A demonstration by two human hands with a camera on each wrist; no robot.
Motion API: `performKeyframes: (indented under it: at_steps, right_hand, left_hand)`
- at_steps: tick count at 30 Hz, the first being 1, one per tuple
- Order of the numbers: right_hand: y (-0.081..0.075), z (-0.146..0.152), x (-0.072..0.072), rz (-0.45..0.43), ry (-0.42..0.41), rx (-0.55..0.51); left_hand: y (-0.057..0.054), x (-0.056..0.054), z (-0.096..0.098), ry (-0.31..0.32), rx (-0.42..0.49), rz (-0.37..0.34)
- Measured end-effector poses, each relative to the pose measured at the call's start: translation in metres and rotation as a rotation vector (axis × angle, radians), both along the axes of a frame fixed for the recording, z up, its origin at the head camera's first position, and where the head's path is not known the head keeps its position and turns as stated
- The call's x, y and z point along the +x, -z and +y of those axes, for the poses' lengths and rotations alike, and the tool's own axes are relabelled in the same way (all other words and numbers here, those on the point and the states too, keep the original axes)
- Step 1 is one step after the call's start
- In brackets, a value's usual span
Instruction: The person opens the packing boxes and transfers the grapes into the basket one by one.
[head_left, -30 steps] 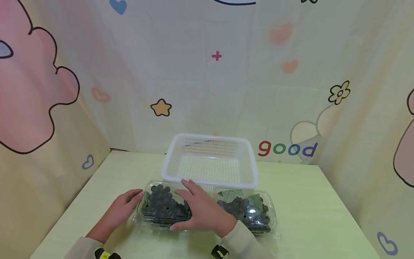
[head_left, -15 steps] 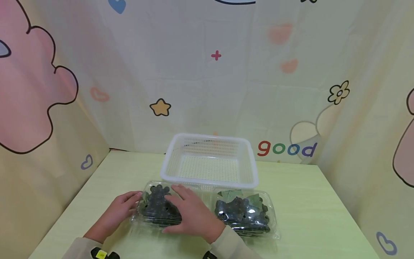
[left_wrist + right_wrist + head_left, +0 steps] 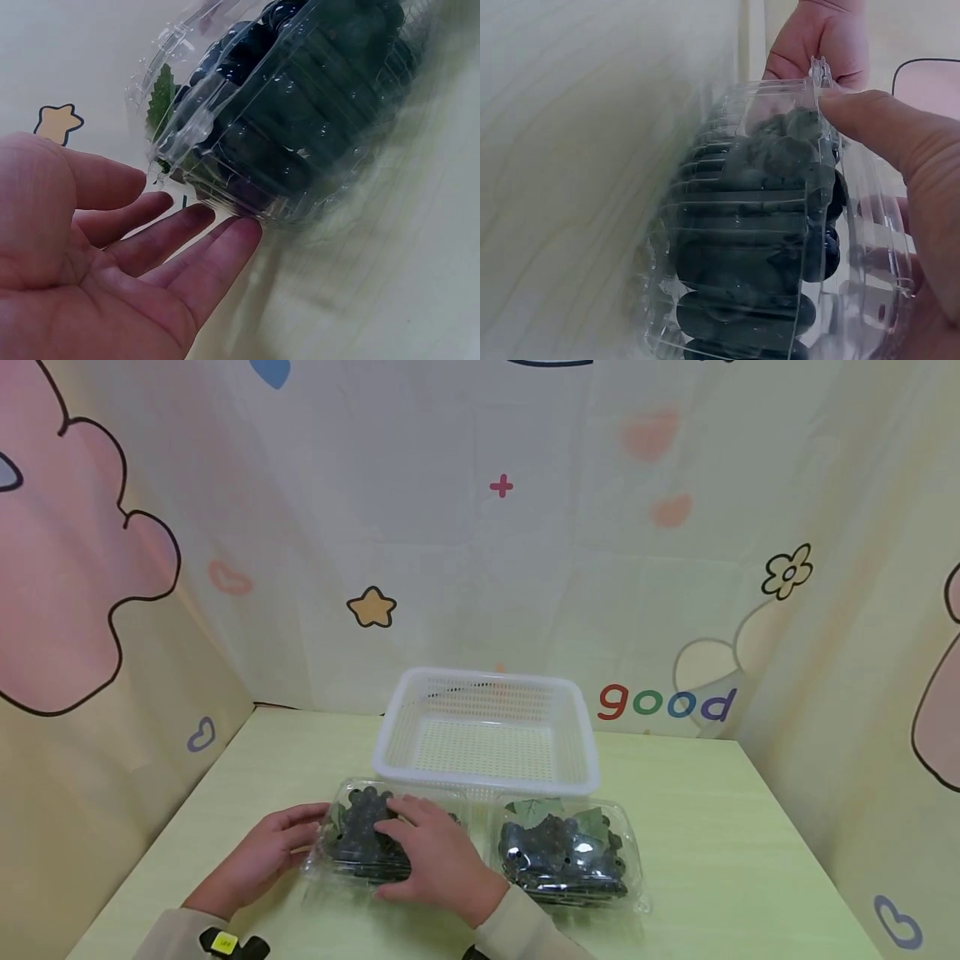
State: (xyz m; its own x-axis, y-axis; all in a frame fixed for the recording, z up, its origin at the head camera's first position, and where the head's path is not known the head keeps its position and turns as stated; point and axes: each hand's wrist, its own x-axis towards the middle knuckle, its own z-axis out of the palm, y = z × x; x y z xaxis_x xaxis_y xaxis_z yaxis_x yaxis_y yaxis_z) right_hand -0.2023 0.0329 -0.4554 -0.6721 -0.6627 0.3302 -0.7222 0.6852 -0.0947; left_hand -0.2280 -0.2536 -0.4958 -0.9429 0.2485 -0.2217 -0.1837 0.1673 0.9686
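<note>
A clear plastic clamshell box of dark grapes [image 3: 363, 839] with a green leaf [image 3: 160, 97] inside lies on the table before me. My left hand [image 3: 262, 852] is at the box's left end, its straight fingers [image 3: 225, 251] at the lower edge in the left wrist view. Spread across the lid from the right, my right hand [image 3: 446, 864] has its thumb [image 3: 870, 120] on the front rim. Its other fingers reach over the top and show partly through the clear plastic. To the right sits a second, similar box of grapes [image 3: 562, 860] with green leaves on top.
A white perforated plastic basket [image 3: 487, 779] stands right behind both boxes. All this is on a pale wood-grain table [image 3: 697, 860]. A printed curtain [image 3: 450, 552] encloses the table at the back and on both sides.
My right hand has shifted left and slightly down across the lid of the left box, uncovering the right box. The left hand has barely moved, its fingers now more spread.
</note>
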Motion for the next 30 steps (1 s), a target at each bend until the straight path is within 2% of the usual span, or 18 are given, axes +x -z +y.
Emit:
performKeyframes:
  at_steps: [10, 20, 27, 30]
  right_hand:
    - [0.0, -0.001, 0.0, 0.035, 0.0, 0.012]
    - [0.003, -0.007, -0.002, 0.119, -0.049, 0.013]
    - [0.004, -0.016, -0.002, 0.158, -0.042, 0.035]
    - [0.003, -0.02, 0.0, 0.188, -0.041, 0.059]
  left_hand:
    - [0.002, -0.004, -0.01, 0.099, 0.052, 0.035]
    - [0.003, -0.005, -0.014, 0.141, 0.081, 0.028]
    - [0.0, -0.005, -0.013, 0.164, 0.096, 0.026]
    - [-0.001, -0.006, -0.015, 0.158, 0.076, 0.019]
